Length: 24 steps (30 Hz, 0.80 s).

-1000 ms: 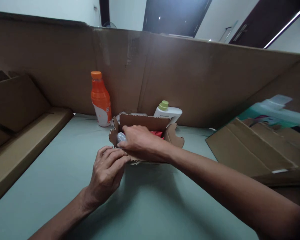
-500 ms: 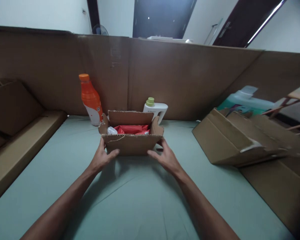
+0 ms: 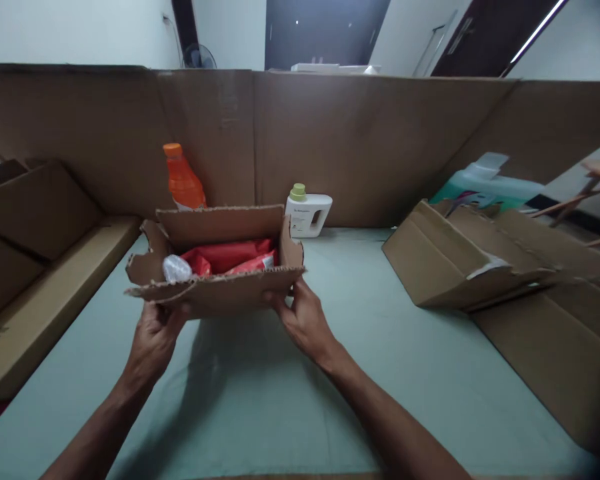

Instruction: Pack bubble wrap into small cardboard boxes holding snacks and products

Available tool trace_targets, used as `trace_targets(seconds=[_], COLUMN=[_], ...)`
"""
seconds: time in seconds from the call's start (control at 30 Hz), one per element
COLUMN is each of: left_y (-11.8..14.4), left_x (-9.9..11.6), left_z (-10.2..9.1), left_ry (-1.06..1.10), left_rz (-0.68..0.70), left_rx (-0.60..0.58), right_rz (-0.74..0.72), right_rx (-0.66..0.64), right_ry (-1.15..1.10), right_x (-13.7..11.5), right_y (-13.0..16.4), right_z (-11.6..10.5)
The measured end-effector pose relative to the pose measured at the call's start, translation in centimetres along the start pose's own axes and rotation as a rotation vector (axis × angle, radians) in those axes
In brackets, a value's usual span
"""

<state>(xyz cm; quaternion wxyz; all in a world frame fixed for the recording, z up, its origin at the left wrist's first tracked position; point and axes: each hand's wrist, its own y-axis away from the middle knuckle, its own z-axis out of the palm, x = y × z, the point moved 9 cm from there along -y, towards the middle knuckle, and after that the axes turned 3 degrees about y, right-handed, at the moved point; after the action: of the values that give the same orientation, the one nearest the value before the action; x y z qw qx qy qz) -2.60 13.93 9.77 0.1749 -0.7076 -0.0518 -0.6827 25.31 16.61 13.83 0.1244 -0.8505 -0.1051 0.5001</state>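
A small open cardboard box (image 3: pixel 230 297) is held up off the pale green cloth, slightly tilted, between my two hands. My left hand (image 3: pixel 155 333) grips its lower left end, thumb on the front wall and the other fingers partly hidden beneath. At the right end, my right hand (image 3: pixel 305 317) is closed on the lower corner, thumb on the front. Inside the box lie red packets (image 3: pixel 225 257) and a crumpled clear plastic piece (image 3: pixel 177 268). Behind it stand an orange bottle (image 3: pixel 185 180), its lower part hidden, and a white jug with a green cap (image 3: pixel 307 215).
A cardboard wall (image 3: pixel 380 147) runs along the back. Larger cardboard boxes stand at left (image 3: pixel 45 213) and right (image 3: pixel 445 257). A jug of teal liquid (image 3: pixel 495 190) shows behind the right box. Pale green cloth (image 3: pixel 405 373) covers the surface.
Both hands have lifted the small box off the cloth and brought it left and closer. It now covers the orange bottle's lower part, and the white jug shows fully.
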Motion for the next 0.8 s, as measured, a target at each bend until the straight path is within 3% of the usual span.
trace_targets(seconds=[0.07, 0.13, 0.2, 0.37, 0.43, 0.5, 0.57, 0.7, 0.8], left_y=[-0.4, -0.3, 0.6, 3.6, 4.7, 5.9, 7.6, 11.8, 15.1], left_x=[1.5, 1.7, 0.8, -2.8, -3.8, -4.1, -3.9, -2.2, -0.1], left_z=[0.0, 1.9, 3.9, 6.2, 8.1, 11.5, 16.2, 27.5, 35.7], left_ry=[0.007, 0.038, 0.068, 0.056, 0.031, 0.017, 0.029, 0.117, 0.226], left_rz=[0.047, 0.056, 0.026, -0.084, -0.102, -0.091, -0.065, -0.004, 0.084], left_rx=[0.006, -0.09, -0.186, -0.284, -0.364, -0.475, -0.597, -0.859, -1.073], right_rz=[0.01, 0.081, 0.147, 0.192, 0.247, 0.334, 0.437, 0.594, 0.7], right_rx=[-0.006, 0.034, 0.086, 0.169, 0.22, 0.289, 0.38, 0.587, 0.755], right_ry=[-0.031, -0.007, 0.056, 0.102, 0.123, 0.165, 0.223, 0.337, 0.454], right_x=[-0.7, 0.3, 1.7, 3.7, 4.9, 6.6, 8.4, 10.8, 11.4], right_y=[-0.8, -0.2, 1.6, 7.2, 9.4, 12.1, 15.5, 23.0, 28.1], right_z=[0.0, -1.5, -3.2, -5.3, -6.7, -9.4, -13.1, -21.5, -26.6])
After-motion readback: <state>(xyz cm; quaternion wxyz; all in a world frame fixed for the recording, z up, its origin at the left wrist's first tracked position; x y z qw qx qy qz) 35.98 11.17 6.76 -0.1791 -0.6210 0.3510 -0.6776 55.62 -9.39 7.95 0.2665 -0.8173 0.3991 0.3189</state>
